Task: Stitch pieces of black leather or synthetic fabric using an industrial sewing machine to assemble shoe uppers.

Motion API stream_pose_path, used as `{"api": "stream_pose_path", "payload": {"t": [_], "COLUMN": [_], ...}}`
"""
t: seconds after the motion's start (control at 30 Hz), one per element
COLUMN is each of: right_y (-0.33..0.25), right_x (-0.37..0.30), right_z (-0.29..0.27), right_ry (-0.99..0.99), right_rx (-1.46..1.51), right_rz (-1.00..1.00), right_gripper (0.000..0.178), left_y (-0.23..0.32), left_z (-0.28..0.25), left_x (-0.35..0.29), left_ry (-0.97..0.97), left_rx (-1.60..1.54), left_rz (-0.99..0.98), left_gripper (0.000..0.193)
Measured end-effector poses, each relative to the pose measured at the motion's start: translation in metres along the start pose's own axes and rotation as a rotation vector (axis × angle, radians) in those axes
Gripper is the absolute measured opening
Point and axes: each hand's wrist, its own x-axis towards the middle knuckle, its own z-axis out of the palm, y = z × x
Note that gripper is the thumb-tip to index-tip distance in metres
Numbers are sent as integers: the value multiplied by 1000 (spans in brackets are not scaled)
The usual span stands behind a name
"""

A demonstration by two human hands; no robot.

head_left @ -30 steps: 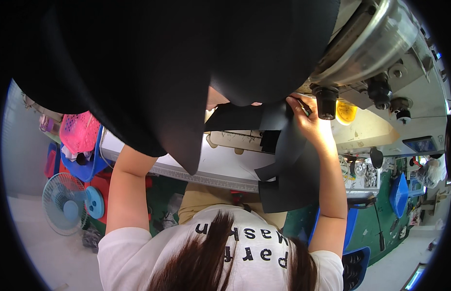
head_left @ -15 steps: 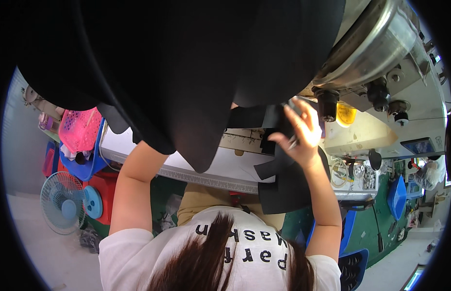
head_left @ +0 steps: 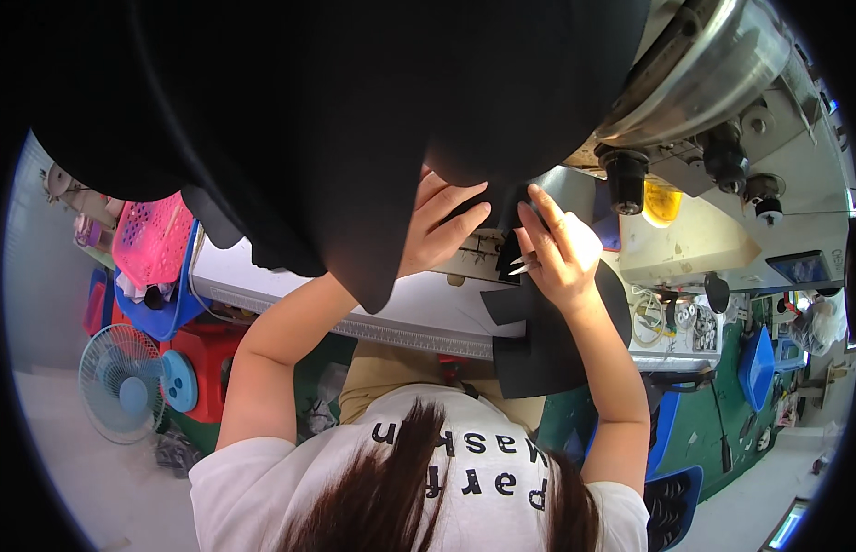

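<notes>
A flat, matte-black strip (head_left: 504,208) lies between two hands. The left hand (head_left: 433,232), hidden moments ago, now shows loosely parted fingers, perhaps touching it; the right hand (head_left: 560,259) grips a slim, pointed silver tool (head_left: 522,268). Both now attend the strip, over the white bench (head_left: 420,305).

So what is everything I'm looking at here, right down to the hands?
black sheet material: count unclear, black, top and table's front edge
pointed tool: one, silver, in right hand
table: one, white, centre
machine part: one, metallic, upper right
knobs: three, black, below machine part
yellow object: one, yellow, beside knobs
basket: one, pink, left
fan: one, pale blue, lower left
bins: several, blue, both sides
floor: one, green, below
small clutter: uncountable, mixed, right
shirt: one, white, bottom
left hand: one, bare, centre
right hand: one, bare, right of centre
</notes>
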Motion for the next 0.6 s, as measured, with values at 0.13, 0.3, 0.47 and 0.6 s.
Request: {"api": "stream_pose_path", "payload": {"t": [0.13,0.3,0.47,0.6], "right_y": [0,1,5,13], "right_x": [1,5,14,26], "right_z": [-5,-14,-17,-19], "right_ry": [-34,-86,-114,-172], "right_rx": [-25,17,48,10], "right_rz": [-59,-82,-34,57], "right_gripper": [28,33,38,40], "left_y": [4,11,11,3], "left_z": [-9,-13,-13,-4], "left_x": [3,9,16,19], "left_ry": [-32,-64,-64,-7], "left_rx": [34,99,99,114], "left_rz": [11,21,-26,-48], "left_gripper": [30,24,22,23]}}
